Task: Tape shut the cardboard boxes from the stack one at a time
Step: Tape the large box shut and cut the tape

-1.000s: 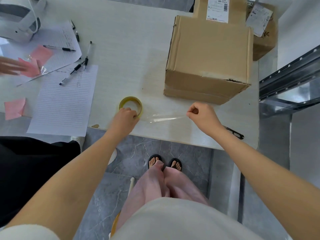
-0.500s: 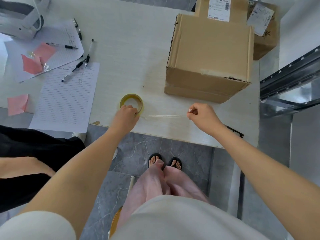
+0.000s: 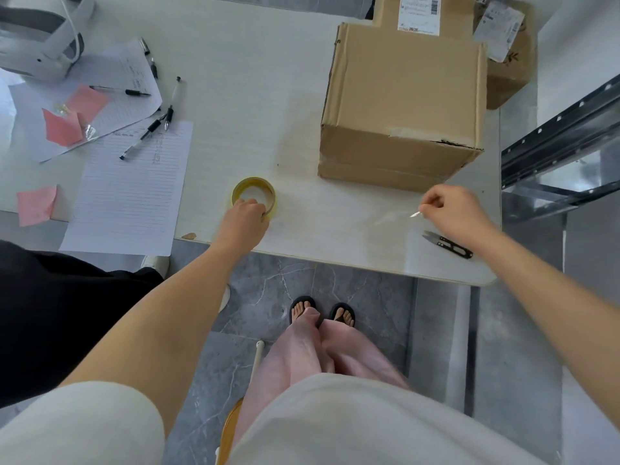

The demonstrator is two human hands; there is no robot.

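Head view: yellowish ring-shaped clear-tape roll [image 3: 251,183] on white bench [image 3: 235,95], clasped by left grip [image 3: 246,220]; transparent tape strip [image 3: 396,216] pinched in right grip [image 3: 453,213]; brown cardboard box [image 3: 402,95] behind.

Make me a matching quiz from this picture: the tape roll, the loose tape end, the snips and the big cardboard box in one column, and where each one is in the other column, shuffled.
1 tape roll
2 loose tape end
3 snips
4 cardboard box

A pinched by the right hand
B standing on the table, touched by neither hand
C gripped by the left hand
D lying flat beside the right wrist

Pairs: 1-C, 2-A, 3-D, 4-B
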